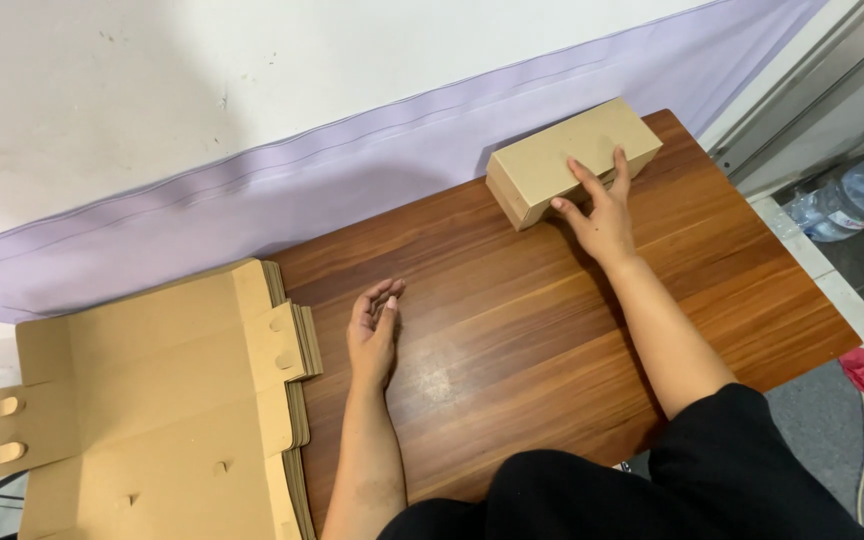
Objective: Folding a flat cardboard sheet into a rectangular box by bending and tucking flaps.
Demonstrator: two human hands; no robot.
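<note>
My right hand (pixel 604 215) rests open-fingered against the box (pixel 572 160), gripping nothing; my left hand (pixel 372 335) lies open, empty, beside the flat stack (pixel 152 400).

The right hand (pixel 600 215) reaches forward, fingers spread (apparently no closed grip), while the left hand (pixel 372 332) rests half-curled.

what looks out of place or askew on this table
Little stands out. The folded brown cardboard box sits askew at the wooden table's far edge under the right hand; the stack of flat cardboard blanks overhangs the table's left edge.
</note>
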